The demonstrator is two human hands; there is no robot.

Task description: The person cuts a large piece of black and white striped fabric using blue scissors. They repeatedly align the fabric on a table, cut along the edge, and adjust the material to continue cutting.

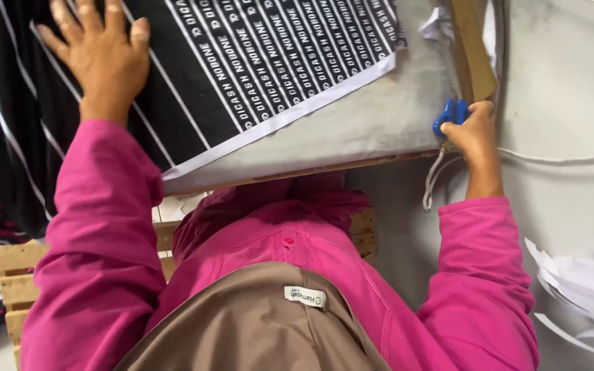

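The left hand (101, 51) lies flat with fingers spread on the black fabric (242, 62), pressing it onto the grey bench (379, 117). The fabric, striped white with a white edge band, covers the bench's left part and runs under that palm. Well apart, at the bench's right edge, the right hand (477, 134) is curled around blue-handled scissors (450, 113), beside a wooden strip (472, 48). Pink sleeves (104, 227) cover both arms.
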